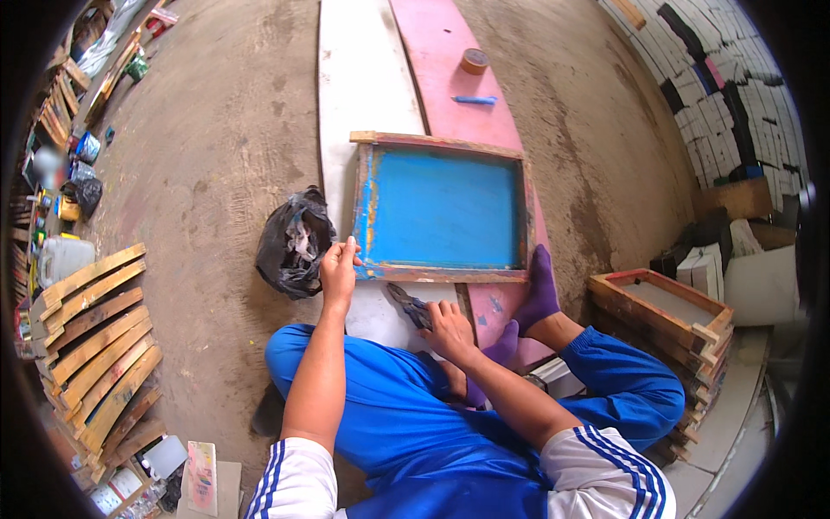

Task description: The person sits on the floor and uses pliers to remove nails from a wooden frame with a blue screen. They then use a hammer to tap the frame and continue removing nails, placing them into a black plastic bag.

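Note:
A wooden screen-printing frame (437, 276) with a blue mesh (450, 208) lies flat across the white and pink boards in front of me. My left hand (339, 266) is at its near left corner, thumb and fingers pinched together. Whatever is between those fingertips is hidden or too small to tell. My right hand (450, 331) is closed around the dark blue handles of a pair of pliers (404, 301), whose jaws point up and left, just short of the frame's near edge. Beside my left hand sits a black plastic bag (281, 251) with crumpled pale scraps in its mouth.
A roll of brown tape (474, 60) and a blue cutter knife (475, 100) lie on the pink board (441, 35). Stacked wooden frames stand at right (666, 303) and at left (95, 346). Paint containers (86, 147) line the far left. My feet rest near the frame's right corner.

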The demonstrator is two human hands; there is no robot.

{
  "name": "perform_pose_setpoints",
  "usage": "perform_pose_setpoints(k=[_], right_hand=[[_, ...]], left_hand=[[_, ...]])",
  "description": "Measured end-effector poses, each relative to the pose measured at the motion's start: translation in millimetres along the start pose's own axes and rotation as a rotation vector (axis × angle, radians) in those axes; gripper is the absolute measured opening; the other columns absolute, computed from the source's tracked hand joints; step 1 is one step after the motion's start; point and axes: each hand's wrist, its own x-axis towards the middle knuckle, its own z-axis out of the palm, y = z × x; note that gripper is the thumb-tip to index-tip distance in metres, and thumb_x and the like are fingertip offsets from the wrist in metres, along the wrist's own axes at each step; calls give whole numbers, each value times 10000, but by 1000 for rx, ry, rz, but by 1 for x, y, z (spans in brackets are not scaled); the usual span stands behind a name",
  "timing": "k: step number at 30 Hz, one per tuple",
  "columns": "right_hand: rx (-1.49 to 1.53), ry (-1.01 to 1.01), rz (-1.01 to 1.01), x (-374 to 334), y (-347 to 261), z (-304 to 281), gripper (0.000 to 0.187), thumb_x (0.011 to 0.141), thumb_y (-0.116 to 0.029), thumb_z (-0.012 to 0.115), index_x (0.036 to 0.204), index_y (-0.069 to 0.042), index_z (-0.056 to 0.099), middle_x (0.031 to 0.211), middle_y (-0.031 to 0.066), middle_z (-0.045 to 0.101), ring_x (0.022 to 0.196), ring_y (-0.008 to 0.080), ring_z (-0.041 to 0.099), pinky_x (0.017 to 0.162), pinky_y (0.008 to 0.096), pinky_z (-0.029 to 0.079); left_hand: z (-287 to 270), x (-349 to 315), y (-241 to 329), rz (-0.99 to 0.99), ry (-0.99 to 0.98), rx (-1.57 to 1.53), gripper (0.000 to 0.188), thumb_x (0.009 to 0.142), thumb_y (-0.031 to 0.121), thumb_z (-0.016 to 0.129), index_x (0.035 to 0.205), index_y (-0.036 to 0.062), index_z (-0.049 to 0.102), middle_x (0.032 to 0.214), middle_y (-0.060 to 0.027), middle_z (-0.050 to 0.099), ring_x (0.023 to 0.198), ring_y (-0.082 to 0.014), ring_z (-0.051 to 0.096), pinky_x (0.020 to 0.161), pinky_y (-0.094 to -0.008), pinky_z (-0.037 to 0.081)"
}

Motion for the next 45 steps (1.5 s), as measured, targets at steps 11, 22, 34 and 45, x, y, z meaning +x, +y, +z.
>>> perform_pose_setpoints(k=[11, 22, 34, 45], right_hand=[[274, -331, 212, 24, 17, 10, 390, 722, -262, 808, 984, 6, 702, 995, 258, 724, 969, 421, 710, 874, 504, 564], [540, -311, 195, 3, 69, -15, 311, 855, -260, 724, 984, 18, 675, 872, 237, 697, 870, 328, 710, 796, 454, 532], [1041, -301, -35, 24, 25, -24, 360, 1034, -411, 662, 980, -56, 639, 731, -38, 471, 677, 83, 496, 564, 300, 398], [1828, -299, 208, -20, 52, -35, 468, 985, -286, 707, 1370, -75, 546, 1269, 134, 653, 1084, 279, 717, 899, 429, 571]], left_hand=[[51, -43, -15, 359, -142, 608, 304, 960, 326, 714, 898, 30, 743, 798, -128, 731, 738, -272, 708, 701, -399, 539], [80, -44, -44, 370, -161, 485, 297, 974, 304, 719, 932, 12, 758, 775, -99, 738, 681, -176, 681, 662, -354, 536], [58, -68, -29, -9, -287, 17, 371, 1054, 447, 627, 974, 95, 711, 815, 37, 667, 726, -54, 593, 681, -233, 469], [145, -97, 13, -41, -333, -126, 487, 1082, 466, 569, 970, 36, 768, 805, 29, 677, 695, -64, 544, 637, -256, 435]])
